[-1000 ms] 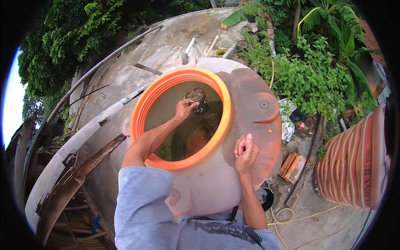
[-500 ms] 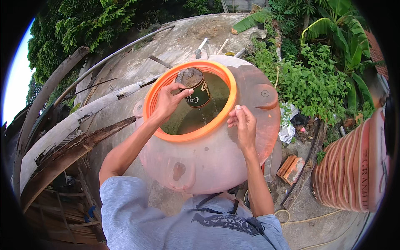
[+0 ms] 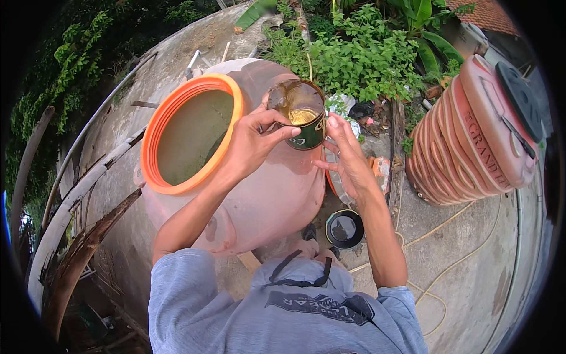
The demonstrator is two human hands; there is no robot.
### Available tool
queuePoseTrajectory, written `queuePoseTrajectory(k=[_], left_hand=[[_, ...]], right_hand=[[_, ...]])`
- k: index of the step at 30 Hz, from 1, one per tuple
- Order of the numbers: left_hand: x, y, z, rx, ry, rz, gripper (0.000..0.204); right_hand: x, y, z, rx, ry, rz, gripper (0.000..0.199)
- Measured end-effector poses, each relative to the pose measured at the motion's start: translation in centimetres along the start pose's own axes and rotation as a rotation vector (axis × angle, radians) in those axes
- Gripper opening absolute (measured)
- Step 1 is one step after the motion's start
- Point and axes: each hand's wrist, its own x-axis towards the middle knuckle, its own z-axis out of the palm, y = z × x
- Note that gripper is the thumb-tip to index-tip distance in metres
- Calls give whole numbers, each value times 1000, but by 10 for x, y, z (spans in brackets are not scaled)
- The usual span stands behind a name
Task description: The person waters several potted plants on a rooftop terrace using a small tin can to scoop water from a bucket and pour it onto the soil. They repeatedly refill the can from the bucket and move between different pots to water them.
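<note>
My left hand (image 3: 254,140) grips a dark green tin can (image 3: 302,113) with yellowish liquid inside, held above the shoulder of a big reddish-brown plastic water tank (image 3: 277,194). My right hand (image 3: 346,154) is open beside the can, its fingertips touching or nearly touching the can's right side. The tank's round orange-rimmed mouth (image 3: 154,158) lies to the left of the can and shows murky water inside.
A second ribbed brown tank (image 3: 471,135) with a black lid lies at the right. A small black round container (image 3: 345,229) sits on the concrete below my right arm. Green plants (image 3: 365,59) grow behind; planks and a curved concrete edge are at the left.
My left hand has lifted the can out of the tank's mouth and carried it right, over the tank's shoulder. My right hand left the tank's top and came up beside the can.
</note>
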Motion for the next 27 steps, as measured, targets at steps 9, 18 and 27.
queuePoseTrajectory(k=[9, 18, 27], left_hand=[[-44, -9, 223, -342, -301, 145, 20], [-84, -68, 303, -156, -584, 130, 43], [-68, -70, 162, 431, -59, 341, 22]], right_hand=[[-120, 74, -126, 254, 518, 17, 88], [-203, 258, -245, 260, 854, 80, 72], [-230, 498, -335, -149, 1101, 465, 86]])
